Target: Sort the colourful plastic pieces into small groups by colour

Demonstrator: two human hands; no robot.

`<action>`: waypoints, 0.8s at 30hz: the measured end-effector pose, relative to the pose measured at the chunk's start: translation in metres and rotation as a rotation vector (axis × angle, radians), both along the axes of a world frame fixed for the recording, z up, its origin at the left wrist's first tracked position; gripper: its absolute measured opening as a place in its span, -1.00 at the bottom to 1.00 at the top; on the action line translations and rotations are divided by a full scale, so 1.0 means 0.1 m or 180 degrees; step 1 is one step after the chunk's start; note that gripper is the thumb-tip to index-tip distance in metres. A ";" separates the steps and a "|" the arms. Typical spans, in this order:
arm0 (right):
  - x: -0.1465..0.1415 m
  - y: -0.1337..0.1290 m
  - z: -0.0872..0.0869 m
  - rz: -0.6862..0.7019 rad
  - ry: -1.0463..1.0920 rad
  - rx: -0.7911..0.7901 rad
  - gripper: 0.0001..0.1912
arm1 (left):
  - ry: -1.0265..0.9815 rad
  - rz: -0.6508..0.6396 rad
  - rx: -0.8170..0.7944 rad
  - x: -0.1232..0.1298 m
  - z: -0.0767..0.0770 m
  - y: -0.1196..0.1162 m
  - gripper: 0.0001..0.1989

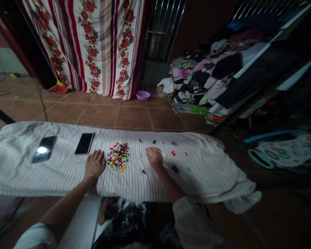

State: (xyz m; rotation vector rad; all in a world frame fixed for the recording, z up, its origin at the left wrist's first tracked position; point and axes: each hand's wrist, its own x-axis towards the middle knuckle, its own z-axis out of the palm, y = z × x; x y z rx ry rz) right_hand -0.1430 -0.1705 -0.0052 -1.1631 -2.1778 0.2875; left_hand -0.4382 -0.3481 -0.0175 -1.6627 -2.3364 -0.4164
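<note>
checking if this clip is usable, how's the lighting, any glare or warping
In the head view, the room is dim, with deep shadow at right; glare flares on the left phone's screen; wide-lens warping bends the striped cloth and floor tiles.

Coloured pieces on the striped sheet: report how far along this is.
Done: a few pieces already lie apart, right of the heap. In hand: the right hand rests among them; whether it holds one is unclear. Left: most pieces remain heaped beside the left hand.
</note>
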 end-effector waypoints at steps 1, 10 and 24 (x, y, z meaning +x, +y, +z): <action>-0.09 -0.02 0.03 0.0099 -0.0055 -0.0055 -0.74 | -0.0004 0.0007 0.0003 0.00 0.00 0.00 -0.51; -0.93 -0.25 0.26 0.0908 -0.0673 -0.0480 -0.67 | -0.0158 0.0070 0.0087 0.03 -0.02 0.02 -0.53; -1.53 -0.17 0.37 0.0887 -0.1282 -0.0600 -0.69 | -0.0144 0.0059 0.0037 0.05 -0.02 0.03 -0.53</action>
